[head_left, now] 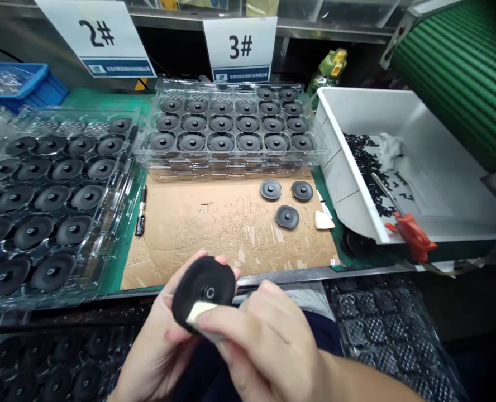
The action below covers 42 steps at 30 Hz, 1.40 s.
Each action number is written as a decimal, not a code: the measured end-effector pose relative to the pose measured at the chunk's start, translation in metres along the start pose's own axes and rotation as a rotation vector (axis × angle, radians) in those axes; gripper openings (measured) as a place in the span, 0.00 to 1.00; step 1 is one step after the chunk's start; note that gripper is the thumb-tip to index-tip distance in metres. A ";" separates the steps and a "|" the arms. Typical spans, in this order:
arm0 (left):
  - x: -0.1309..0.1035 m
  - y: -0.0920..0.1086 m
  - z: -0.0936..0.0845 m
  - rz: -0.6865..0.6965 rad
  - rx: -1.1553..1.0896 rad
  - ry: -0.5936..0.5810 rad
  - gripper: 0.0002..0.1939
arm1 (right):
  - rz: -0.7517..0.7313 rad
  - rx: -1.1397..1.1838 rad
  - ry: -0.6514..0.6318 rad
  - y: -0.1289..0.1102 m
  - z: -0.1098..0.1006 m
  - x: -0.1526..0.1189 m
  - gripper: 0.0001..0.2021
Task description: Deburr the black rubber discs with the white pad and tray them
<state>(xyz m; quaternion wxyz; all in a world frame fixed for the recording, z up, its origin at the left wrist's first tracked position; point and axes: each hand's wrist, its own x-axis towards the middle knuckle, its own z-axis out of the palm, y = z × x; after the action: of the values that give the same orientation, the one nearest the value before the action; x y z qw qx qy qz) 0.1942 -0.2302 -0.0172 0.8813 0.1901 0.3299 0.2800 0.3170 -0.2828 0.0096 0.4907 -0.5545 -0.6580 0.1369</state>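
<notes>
In front of me, my left hand (pixel 153 340) is closed around the rim of a round black plastic disc (pixel 208 273) with a small raised hub. The disc is tilted, its face toward me. My right hand (pixel 273 335) pinches a small cream-white pad (pixel 198 310) and presses it against the disc's lower face. Part of the pad is hidden under my fingers. Beyond my hands, several similar discs (pixel 287 217) lie on a cardboard sheet (pixel 198 234). Near them rests another off-white piece (pixel 323 220).
Clear trays of black discs stand at the back (pixel 231 162) and left (pixel 82 223). A black marker (pixel 141 211) lies on the cardboard's left side. At right, a red-handled tool (pixel 413 234) rests over the rim of a white bin (pixel 348 195) holding small black parts.
</notes>
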 end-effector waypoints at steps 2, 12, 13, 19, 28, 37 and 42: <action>0.001 -0.001 0.001 -0.001 -0.003 -0.029 0.24 | 0.028 -0.007 -0.025 -0.003 -0.003 0.003 0.11; -0.002 -0.008 -0.004 -0.052 0.010 -0.008 0.28 | 0.148 0.012 -0.215 0.009 -0.036 -0.016 0.11; -0.001 -0.009 -0.002 -0.038 0.006 -0.007 0.28 | 0.180 -0.038 -0.201 0.010 -0.039 -0.021 0.11; 0.001 -0.015 0.009 -0.006 0.019 0.009 0.25 | 0.056 -0.124 -0.016 0.009 -0.038 -0.027 0.13; 0.003 -0.020 0.006 0.113 0.021 -0.021 0.24 | 0.045 -0.024 -0.033 0.012 -0.036 -0.022 0.12; 0.009 -0.018 0.002 0.168 -0.018 0.037 0.25 | 0.499 -0.012 0.004 0.098 -0.007 -0.058 0.12; 0.007 -0.017 -0.001 0.132 -0.039 0.045 0.23 | 0.510 -0.024 -0.089 0.096 0.002 -0.069 0.11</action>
<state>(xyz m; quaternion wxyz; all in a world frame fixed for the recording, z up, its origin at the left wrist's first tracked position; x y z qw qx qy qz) 0.2040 -0.2387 -0.0295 0.8569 0.1878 0.3307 0.3480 0.3661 -0.3085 -0.0947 0.4043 -0.7018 -0.5192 0.2727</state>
